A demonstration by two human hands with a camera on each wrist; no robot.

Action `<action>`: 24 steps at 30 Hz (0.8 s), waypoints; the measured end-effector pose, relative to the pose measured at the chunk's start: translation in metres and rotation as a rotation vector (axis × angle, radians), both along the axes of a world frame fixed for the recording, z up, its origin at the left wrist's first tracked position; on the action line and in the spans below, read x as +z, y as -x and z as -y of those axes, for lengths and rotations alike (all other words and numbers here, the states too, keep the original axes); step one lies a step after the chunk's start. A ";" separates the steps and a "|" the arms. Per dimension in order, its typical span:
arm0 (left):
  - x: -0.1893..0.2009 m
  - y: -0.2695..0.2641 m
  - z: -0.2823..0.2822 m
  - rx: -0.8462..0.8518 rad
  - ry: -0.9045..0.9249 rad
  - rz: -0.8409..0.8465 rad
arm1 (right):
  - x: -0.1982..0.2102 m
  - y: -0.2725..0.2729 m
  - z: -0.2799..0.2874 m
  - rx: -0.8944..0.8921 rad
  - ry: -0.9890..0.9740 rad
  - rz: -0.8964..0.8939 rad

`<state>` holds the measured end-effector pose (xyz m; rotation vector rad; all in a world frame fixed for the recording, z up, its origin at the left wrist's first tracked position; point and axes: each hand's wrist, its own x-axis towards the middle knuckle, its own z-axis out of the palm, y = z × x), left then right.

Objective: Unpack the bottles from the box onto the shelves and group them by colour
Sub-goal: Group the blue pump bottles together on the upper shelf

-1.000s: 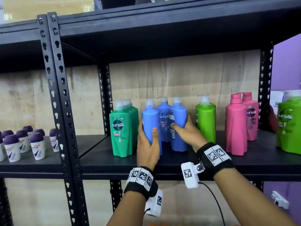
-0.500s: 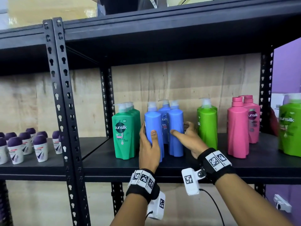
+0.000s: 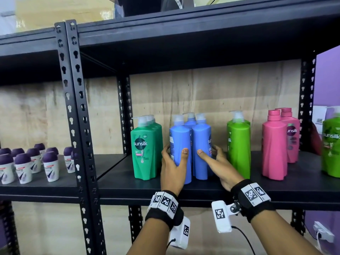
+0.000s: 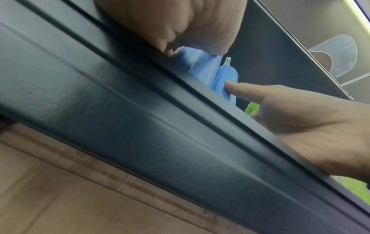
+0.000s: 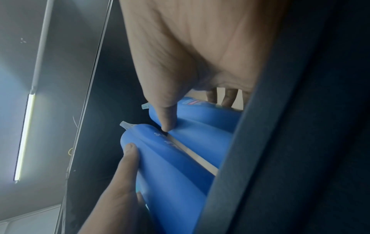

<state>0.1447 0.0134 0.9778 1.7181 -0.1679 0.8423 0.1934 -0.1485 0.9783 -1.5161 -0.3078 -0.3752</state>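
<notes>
While the left hand (image 3: pixel 172 167) wraps the front blue bottle (image 3: pixel 180 150) and the right hand (image 3: pixel 216 162) clasps its neighbour (image 3: pixel 201 150), both stand on the shelf (image 3: pixel 239 188) — likely heavy, smooth, rigid plastic; grip mid-body, not the pump.

purple-capped roll-on deodorants (image 3: pixel 27 162) on left shelf; white socket (image 3: pixel 323 234) low right

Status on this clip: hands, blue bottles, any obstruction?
Left hand grips front-left blue bottle. Right hand grips front-right blue bottle. Both upright on shelf. Nothing blocking.
</notes>
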 end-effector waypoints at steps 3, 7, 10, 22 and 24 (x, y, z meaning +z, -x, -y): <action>0.001 -0.001 -0.001 -0.013 -0.001 -0.007 | -0.008 -0.002 0.001 -0.005 -0.049 0.017; 0.000 0.000 0.001 -0.056 -0.051 -0.078 | -0.011 -0.001 0.001 0.023 -0.114 0.018; 0.002 0.001 0.000 -0.128 -0.034 -0.066 | -0.008 0.005 0.001 -0.023 -0.126 0.029; 0.000 0.000 -0.007 -0.019 -0.038 -0.098 | -0.012 0.014 0.005 -0.150 0.188 0.123; 0.000 -0.001 -0.008 -0.045 0.004 -0.110 | -0.011 0.016 0.004 -0.180 0.182 0.128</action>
